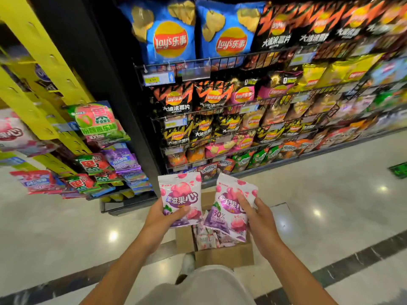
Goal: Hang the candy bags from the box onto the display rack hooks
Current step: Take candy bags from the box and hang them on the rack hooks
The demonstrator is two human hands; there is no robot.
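Two hands: each is gripping one candy bag above the box.
Left hand [164, 217]: fingers are curling round the left candy bag [180, 194], thumb lying across its front.
Right hand [256, 216]: is pinching the right candy bag [231, 205], tilted.
Box [224, 254]: is sitting open on the floor [330, 205] below both hands, holding more bags.
Display rack [39, 84]: is standing to the left.

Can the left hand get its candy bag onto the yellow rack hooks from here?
Probably yes: the left hand grips its candy bag, and the yellow rack stands on its side with nothing between.

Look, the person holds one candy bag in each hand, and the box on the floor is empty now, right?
Not quite. The box isn't empty: the head view shows more candy bags inside. The left hand and right hand do each hold a bag.
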